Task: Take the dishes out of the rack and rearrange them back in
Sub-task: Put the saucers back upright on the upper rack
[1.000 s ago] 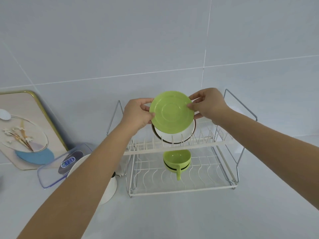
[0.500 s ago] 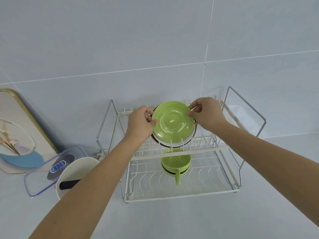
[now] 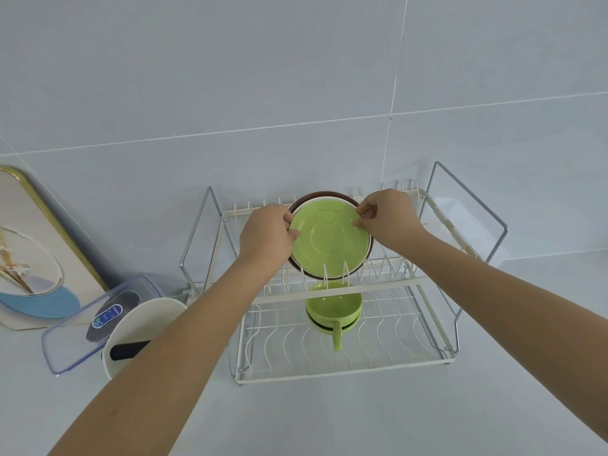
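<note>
We have only one view, from a wide-angle camera worn on the head, looking forward and down along both forearms toward the tiled wall [image 3: 296, 77] at twelve o'clock. The two-tier dish rack [image 3: 345, 287] stands just right of centre, within arm's reach, the left hand [image 3: 266, 236] and right hand [image 3: 388, 218] meeting over its upper tier. A white bowl [image 3: 141, 324] lies toward nine o'clock. No second view shares the scene.

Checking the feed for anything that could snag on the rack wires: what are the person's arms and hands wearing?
Nothing shows. The left hand and right hand are bare: no gloves, and no rings, watch or bands visible. Both forearms are uncovered right to the frame edge, with no sleeve in view.
</note>
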